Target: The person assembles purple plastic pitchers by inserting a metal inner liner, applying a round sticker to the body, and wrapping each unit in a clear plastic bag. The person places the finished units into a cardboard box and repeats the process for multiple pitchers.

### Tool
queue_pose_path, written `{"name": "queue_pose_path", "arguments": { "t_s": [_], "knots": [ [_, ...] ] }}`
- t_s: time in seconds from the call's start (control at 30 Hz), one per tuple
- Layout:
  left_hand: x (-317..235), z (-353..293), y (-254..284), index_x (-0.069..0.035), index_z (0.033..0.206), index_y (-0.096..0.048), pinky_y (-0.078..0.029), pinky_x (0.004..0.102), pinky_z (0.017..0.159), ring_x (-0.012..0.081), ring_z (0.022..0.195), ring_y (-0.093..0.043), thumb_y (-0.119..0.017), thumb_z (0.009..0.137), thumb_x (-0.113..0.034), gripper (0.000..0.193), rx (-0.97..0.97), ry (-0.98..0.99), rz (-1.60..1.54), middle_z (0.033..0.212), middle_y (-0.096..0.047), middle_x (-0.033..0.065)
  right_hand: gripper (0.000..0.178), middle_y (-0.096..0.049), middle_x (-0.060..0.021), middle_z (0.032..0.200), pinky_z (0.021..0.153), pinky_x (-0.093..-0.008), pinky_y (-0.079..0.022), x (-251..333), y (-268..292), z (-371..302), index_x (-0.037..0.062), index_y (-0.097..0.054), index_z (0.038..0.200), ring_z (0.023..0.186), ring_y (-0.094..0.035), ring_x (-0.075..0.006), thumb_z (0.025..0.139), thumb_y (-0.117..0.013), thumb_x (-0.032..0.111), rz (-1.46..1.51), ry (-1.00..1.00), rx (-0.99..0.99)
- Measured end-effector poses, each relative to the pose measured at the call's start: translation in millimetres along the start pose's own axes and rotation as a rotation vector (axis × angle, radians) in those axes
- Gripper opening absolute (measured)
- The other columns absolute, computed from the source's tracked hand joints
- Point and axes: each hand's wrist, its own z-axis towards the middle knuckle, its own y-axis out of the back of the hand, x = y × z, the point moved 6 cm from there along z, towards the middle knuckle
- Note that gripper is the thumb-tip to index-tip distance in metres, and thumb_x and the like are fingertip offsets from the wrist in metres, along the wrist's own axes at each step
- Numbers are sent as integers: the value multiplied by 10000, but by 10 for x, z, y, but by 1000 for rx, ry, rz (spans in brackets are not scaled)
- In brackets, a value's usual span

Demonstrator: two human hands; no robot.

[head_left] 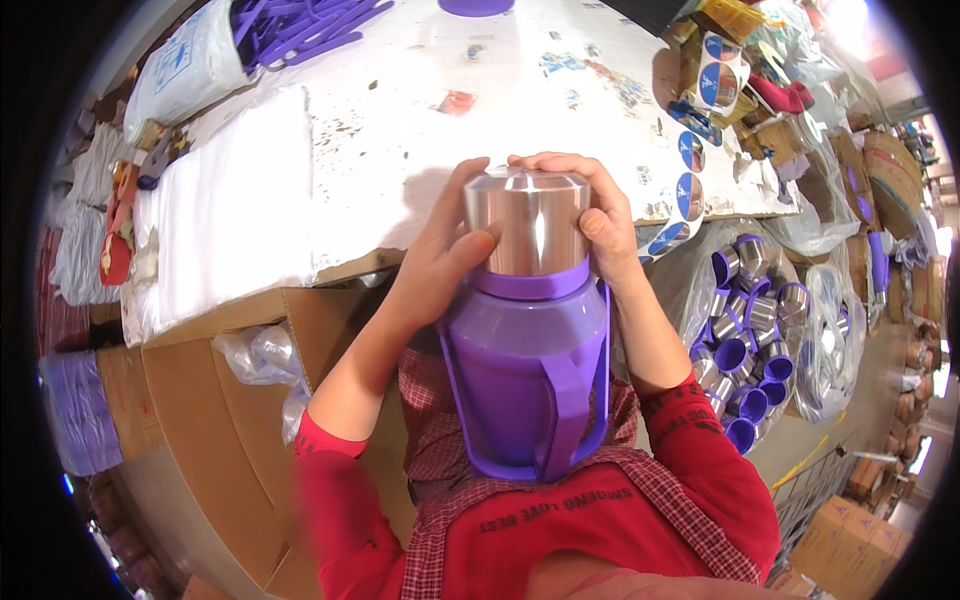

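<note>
A large purple vacuum jug (505, 345) rests against my lap and apron, its top leaning toward the table. A shiny steel cup lid (520, 225) with a purple rim band sits on its top. My left hand (445, 245) wraps round the lid's left side, thumb across the front. On the other side, my right hand (600, 215) grips the lid with its fingers over the top edge. The jug's purple handle (568, 405) faces me, a little right of the middle. The jug's far side is hidden.
A white worn table (420, 120) lies ahead. White sheets (240, 200) are stacked at left, near a bag of purple straps (300, 30). An opened cardboard box (220, 420) stands below left. Steel-and-purple cups (745, 340) fill a bag at right, below a sticker roll (720, 85).
</note>
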Motion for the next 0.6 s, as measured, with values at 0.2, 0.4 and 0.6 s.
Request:
{"name": "queue_pose_path", "arguments": {
  "t_s": [0.2, 0.4, 0.6],
  "knots": [
    [-11, 9, -71, -75, 1469, -317, -337, 366, 1073, 239, 1277, -424, -612, 892, -392, 722, 37, 7, -24, 1365, -437, 158, 716, -556, -192, 1264, 1058, -473, -407, 184, 0, -81, -30, -506, 1260, 1269, -503, -363, 872, -617, 562, -71, -9, 23],
    [-54, -7, -94, -63, 1473, -310, -362, 369, 1057, 249, 1270, -436, -660, 868, -477, 812, -18, -18, -53, 1372, -432, 134, 675, -536, -175, 1319, 1038, -377, -401, 353, -46, -160, -6, -485, 1325, 1237, -514, -271, 906, -613, 507, -160, -30, -60],
    [-35, -36, -47, -41, 1455, -325, -398, 358, 1028, 240, 1240, -468, -658, 889, -481, 791, -35, -74, -147, 1371, -432, 145, 696, -556, -199, 1291, 1060, -415, -389, 243, -63, -144, -25, -517, 1286, 1244, -513, -301, 888, -615, 538, -145, -5, -62]
  ]
}}
